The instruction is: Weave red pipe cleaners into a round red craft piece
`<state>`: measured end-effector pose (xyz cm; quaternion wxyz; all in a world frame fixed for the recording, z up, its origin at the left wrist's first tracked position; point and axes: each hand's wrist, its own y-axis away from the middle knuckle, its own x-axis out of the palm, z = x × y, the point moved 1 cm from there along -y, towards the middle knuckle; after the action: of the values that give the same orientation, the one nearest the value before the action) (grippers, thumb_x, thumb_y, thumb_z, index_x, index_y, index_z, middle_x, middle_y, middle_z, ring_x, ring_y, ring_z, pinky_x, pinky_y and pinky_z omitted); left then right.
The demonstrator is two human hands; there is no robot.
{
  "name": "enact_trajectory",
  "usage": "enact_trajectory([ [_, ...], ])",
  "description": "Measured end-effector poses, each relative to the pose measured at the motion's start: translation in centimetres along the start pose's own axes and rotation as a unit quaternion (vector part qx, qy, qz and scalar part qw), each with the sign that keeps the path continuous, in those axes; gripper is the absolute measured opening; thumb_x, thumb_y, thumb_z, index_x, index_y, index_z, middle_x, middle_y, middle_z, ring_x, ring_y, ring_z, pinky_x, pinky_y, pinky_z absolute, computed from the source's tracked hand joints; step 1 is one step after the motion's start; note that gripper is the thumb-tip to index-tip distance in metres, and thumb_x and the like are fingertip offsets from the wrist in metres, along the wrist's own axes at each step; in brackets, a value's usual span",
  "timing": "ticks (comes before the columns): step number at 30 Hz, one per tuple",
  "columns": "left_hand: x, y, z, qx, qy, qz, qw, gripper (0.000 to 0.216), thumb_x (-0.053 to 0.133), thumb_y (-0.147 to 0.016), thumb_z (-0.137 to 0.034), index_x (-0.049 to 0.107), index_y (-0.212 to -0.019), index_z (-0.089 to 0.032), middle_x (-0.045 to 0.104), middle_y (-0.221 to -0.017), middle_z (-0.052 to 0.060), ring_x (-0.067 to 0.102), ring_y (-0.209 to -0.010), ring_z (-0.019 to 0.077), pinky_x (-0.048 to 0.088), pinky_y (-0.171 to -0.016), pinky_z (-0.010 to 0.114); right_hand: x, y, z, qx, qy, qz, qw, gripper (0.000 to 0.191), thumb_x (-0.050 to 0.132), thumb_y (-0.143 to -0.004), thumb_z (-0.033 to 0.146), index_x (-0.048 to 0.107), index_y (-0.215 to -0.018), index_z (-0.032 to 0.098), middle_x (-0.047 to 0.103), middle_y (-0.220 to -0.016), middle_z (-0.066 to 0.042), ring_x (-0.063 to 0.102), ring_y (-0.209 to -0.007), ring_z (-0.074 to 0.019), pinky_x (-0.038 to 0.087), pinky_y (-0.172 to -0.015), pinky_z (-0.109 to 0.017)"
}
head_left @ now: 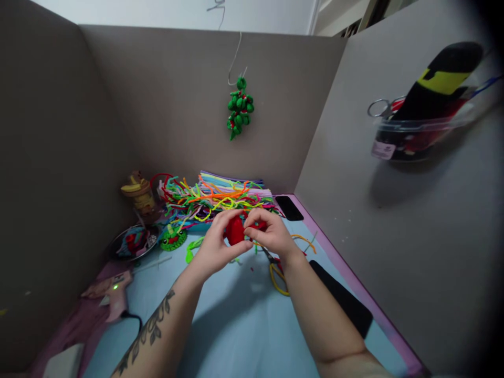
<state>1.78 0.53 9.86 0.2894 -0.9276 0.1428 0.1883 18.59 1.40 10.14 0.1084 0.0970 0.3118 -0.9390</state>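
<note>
My left hand (214, 247) and my right hand (270, 231) meet above the light blue mat (236, 325), both closed on a small red fuzzy pipe-cleaner piece (236, 231). The fingers of each hand pinch it from its own side. Just behind my hands lies a heap of pipe cleaners (220, 197) in many colours. Yellow-handled scissors (275, 273) lie on the mat under my right wrist.
A pink glue gun (112, 294) with a green light lies at the left. A bowl of craft bits (134, 241), a green piece (173, 239) and a small figure (137, 194) stand behind it. A green ornament (239, 107) hangs on the back wall. A black phone (289, 208) and a tub with scissors (417, 131) are right.
</note>
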Motion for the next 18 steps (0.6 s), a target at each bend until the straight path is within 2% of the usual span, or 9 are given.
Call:
enact_trajectory([
  [3, -0.12, -0.08, -0.36, 0.020, -0.022, -0.030, 0.999, 0.057, 0.073, -0.070, -0.031, 0.052, -0.123, -0.025, 0.050, -0.129, 0.011, 0.044, -0.124, 0.0276, 0.038, -0.103, 0.043, -0.30, -0.04, -0.27, 0.015, 0.010, 0.002, 1.000, 0.011, 0.067, -0.075, 0.027, 0.060, -0.075, 0.019, 0.060, -0.073, 0.000, 0.054, -0.068, -0.0134, 0.042, -0.064, -0.026],
  [7, -0.09, -0.07, -0.50, 0.028, -0.023, -0.040, 0.999, 0.054, 0.073, -0.070, -0.029, 0.055, -0.120, -0.027, 0.049, -0.129, 0.010, 0.043, -0.124, 0.0278, 0.039, -0.103, 0.043, -0.45, -0.04, -0.63, 0.032, 0.001, 0.000, 0.999, 0.011, 0.063, -0.079, 0.032, 0.061, -0.080, 0.021, 0.060, -0.079, 0.000, 0.055, -0.070, -0.0140, 0.043, -0.065, -0.026],
  [13, -0.09, -0.02, -0.70, 0.045, -0.053, -0.043, 0.997, 0.049, 0.071, -0.071, -0.026, 0.056, -0.118, -0.026, 0.049, -0.127, 0.010, 0.041, -0.125, 0.0266, 0.038, -0.103, 0.042, 0.04, -0.18, -0.84, 0.059, -0.045, -0.045, 0.996, 0.016, 0.066, -0.076, 0.033, 0.057, -0.082, 0.021, 0.057, -0.079, -0.001, 0.054, -0.072, -0.0143, 0.044, -0.065, -0.026],
  [18, -0.25, -0.16, -0.13, 0.028, -0.055, -0.050, 0.997, 0.046, 0.070, -0.073, -0.030, 0.057, -0.117, -0.025, 0.049, -0.126, 0.009, 0.044, -0.122, 0.0260, 0.040, -0.100, 0.040, -0.03, -0.47, -0.77, 0.024, -0.042, -0.090, 0.995, 0.019, 0.069, -0.072, 0.027, 0.055, -0.084, 0.022, 0.057, -0.083, 0.000, 0.054, -0.077, -0.0149, 0.044, -0.070, -0.027],
])
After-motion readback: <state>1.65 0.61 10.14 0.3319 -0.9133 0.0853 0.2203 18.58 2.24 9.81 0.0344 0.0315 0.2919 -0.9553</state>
